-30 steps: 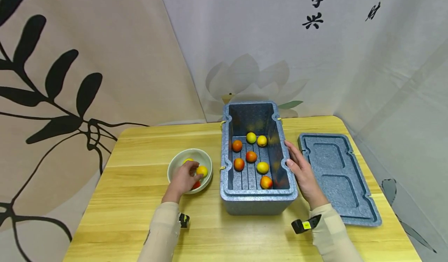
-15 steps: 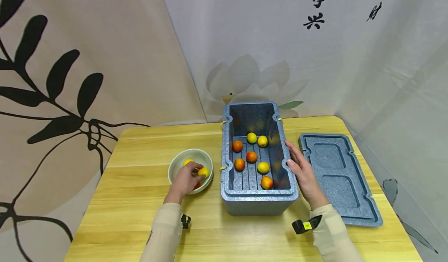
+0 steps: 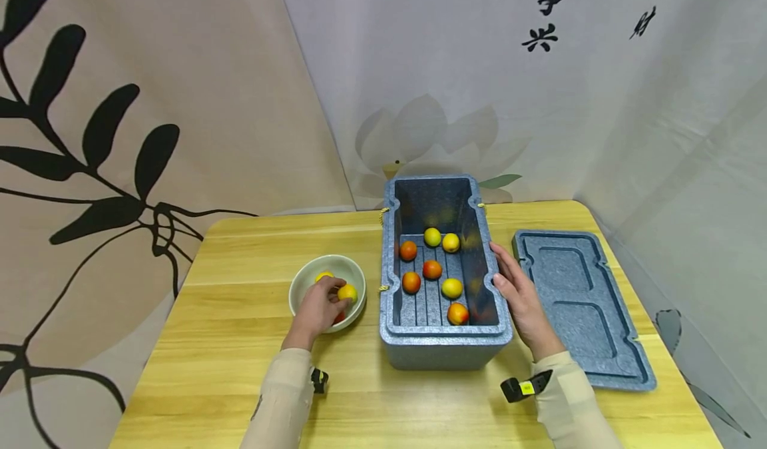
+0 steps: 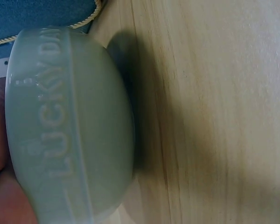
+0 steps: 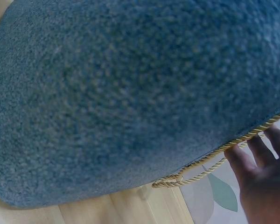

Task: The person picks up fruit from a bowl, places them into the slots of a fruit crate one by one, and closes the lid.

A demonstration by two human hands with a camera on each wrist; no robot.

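My left hand [image 3: 316, 308] reaches into a pale green bowl [image 3: 297, 309] and pinches a small yellow fruit [image 3: 347, 294] between thumb and fingers. Another yellow fruit [image 3: 324, 276] and a red one [image 3: 339, 318], partly covered by the hand, lie in the same bowl. In the left wrist view the bowl's outside [image 4: 98, 126] hides the fingertips. My right hand [image 3: 522, 306] rests against the right rim of a blue-grey foam box [image 3: 443, 340], fingers fairly straight. Several yellow and orange-red fruits, such as this orange-red one [image 3: 432, 269], lie spread on the box floor.
The box's lid [image 3: 584, 302] lies flat on the wooden table [image 3: 240, 342], right of the box. Twisted yellow cord [image 5: 214, 154] runs along the box's side. A printed cloth [image 3: 443, 69] hangs behind the table.
The left thumb and fingers have closed in on the yellow fruit inside the bowl. The right hand stays at the box rim, and the view has shifted slightly.
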